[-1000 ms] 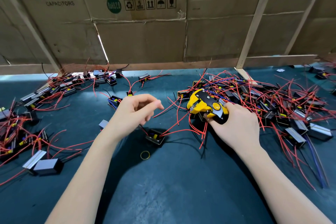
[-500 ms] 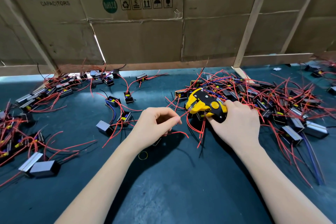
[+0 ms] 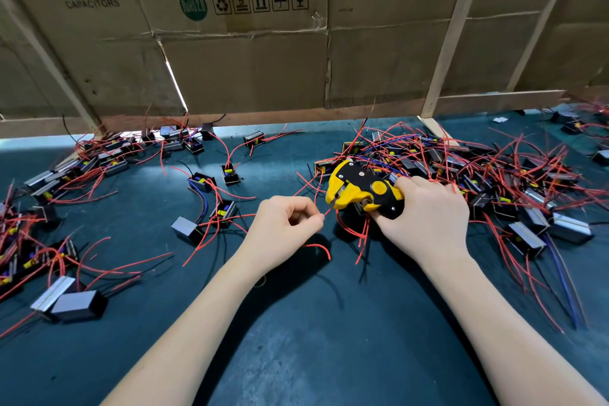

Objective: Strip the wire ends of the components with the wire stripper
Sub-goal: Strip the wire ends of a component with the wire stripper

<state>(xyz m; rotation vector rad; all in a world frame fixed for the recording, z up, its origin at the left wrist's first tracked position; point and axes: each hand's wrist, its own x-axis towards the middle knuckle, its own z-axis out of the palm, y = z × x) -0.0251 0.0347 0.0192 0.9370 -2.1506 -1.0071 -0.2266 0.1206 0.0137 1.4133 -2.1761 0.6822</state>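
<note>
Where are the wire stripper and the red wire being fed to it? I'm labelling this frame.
wire stripper (image 3: 361, 186): head view, on its black and yellow body.
red wire (image 3: 328, 211): head view, on the short stretch between the left hand's fingertips and the stripper's nose.

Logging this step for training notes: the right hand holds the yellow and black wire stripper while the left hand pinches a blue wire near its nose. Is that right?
Not quite. The head view shows the left hand pinching a thin red wire, not a blue one. The right hand does hold the yellow and black wire stripper.
</note>
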